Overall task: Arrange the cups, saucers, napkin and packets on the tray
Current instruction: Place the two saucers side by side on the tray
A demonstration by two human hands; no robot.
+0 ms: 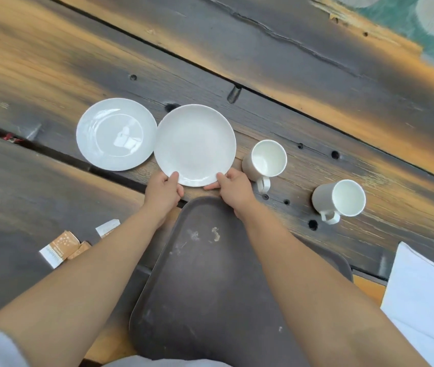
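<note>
A white saucer (194, 144) sits just beyond the far end of the dark brown tray (210, 282). My left hand (163, 192) and my right hand (234, 189) both grip its near rim, thumbs on top. A second white saucer (116, 134) lies to its left, their rims almost touching. Two white cups stand upright to the right: one cup (264, 160) close to the held saucer, the other cup (340, 200) farther right. Orange-and-white packets (63, 247) lie left of the tray. A white napkin (425, 300) lies at the right edge.
Everything rests on a dark weathered wooden plank table (263, 62) with gaps and knot holes. One more white packet (107, 227) lies by my left forearm. The tray carries only a few pale stains. Green ground shows past the table's far right corner.
</note>
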